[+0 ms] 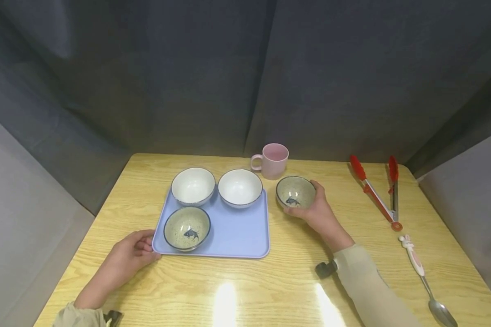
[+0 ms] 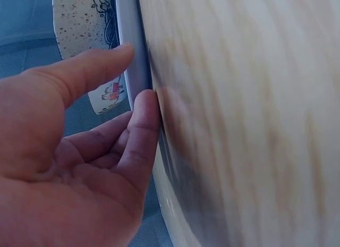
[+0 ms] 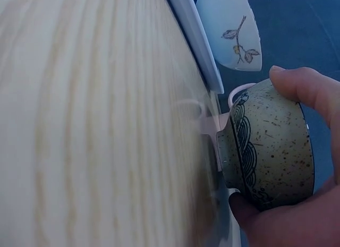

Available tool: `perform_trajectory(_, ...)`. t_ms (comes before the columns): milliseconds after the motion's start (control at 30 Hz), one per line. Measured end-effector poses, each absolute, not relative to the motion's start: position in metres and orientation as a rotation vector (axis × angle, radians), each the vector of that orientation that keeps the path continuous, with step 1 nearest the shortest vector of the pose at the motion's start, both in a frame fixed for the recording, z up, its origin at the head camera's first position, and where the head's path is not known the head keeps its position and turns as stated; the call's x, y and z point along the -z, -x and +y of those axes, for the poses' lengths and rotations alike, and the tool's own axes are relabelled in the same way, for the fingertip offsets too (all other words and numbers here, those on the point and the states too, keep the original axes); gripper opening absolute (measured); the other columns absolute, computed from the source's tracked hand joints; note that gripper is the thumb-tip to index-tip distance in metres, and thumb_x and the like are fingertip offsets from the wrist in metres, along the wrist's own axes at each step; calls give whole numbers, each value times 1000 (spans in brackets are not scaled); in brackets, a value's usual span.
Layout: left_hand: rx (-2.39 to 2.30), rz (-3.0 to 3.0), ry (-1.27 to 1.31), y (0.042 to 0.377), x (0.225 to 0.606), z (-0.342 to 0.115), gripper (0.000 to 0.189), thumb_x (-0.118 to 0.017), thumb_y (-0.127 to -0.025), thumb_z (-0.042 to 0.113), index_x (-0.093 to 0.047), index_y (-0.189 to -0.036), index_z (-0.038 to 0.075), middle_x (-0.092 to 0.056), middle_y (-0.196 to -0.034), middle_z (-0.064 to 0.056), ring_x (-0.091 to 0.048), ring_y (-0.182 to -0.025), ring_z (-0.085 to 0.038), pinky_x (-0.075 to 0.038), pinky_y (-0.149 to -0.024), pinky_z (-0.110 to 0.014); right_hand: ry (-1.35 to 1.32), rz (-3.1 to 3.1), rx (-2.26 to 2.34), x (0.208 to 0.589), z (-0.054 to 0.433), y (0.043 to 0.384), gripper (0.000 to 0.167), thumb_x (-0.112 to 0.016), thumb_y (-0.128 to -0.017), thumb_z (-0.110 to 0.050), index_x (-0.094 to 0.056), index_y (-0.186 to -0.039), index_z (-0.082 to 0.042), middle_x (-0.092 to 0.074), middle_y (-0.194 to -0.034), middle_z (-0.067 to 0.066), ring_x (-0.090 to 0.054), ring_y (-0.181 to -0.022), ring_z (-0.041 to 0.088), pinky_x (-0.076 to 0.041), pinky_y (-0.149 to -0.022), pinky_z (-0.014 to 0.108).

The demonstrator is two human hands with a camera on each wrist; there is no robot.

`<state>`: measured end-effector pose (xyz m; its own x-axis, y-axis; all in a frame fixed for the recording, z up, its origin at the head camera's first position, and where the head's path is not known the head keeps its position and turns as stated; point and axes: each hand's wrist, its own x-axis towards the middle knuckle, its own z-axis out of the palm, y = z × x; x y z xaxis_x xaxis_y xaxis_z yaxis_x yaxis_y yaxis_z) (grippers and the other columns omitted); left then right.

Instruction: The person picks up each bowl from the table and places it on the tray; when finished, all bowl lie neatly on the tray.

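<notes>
A speckled grey-green bowl (image 1: 296, 192) with a fish drawn inside is gripped by my right hand (image 1: 317, 211), right of the tray. Thumb and fingers span its sides, and the right wrist view shows a dark wave pattern round its lower wall (image 3: 276, 146). My left hand (image 1: 127, 254) holds the near left corner of a light blue tray (image 1: 239, 236), thumb and fingers at the rim. On that tray, a matching fish bowl (image 1: 187, 229) sits at the near left. Two white bowls (image 1: 193, 186) stand side by side along its far edge.
Behind the right-hand bowl stands a pink mug (image 1: 274, 161), its handle pointing left. Red-tipped tongs (image 1: 378, 197) lie spread at the right of the wooden table (image 1: 188, 290), with a spoon (image 1: 415, 261) nearer the front. A dark curtain (image 1: 196, 81) hangs behind.
</notes>
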<state>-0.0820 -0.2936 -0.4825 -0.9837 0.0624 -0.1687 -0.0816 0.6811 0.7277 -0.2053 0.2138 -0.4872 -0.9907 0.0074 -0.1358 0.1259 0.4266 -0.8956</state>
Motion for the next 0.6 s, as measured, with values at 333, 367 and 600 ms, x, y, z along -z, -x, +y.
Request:
perform_trajectory(333, -1194, 2712, 13, 81, 481, -292, 68, -91, -94, 12, -59, -151, -10, -73, -120, -14, -72, -102, -16, -65, -85, -17, -59, 2518, 1628, 483, 209, 194, 138, -100, -83, -27, -3, -179, -12, -29, -178, 30, -36, -164, 47, -32, -139, 63)
perform_trajectory(367, -1191, 2710, 21, 81, 481, -292, 68, -91, -95, 12, -59, -151, -9, -73, -120, -14, -72, -102, -16, -65, -85, -17, -51, 2513, 1632, 482, 209, 193, 138, -100, -83, -27, -3, -179, -12, -29, -178, 30, -37, -164, 47, -32, -139, 63)
perform_trajectory(600, -1188, 2712, 16, 82, 481, -292, 70, -91, -95, 13, -58, -152, -12, -72, -121, -16, -72, -103, -18, -66, -84, -20, -5, 2505, 1632, 481, 204, 181, 136, -101, -82, -27, -7, -179, -12, -33, -176, 27, -41, -161, 45, -35, -138, 62)
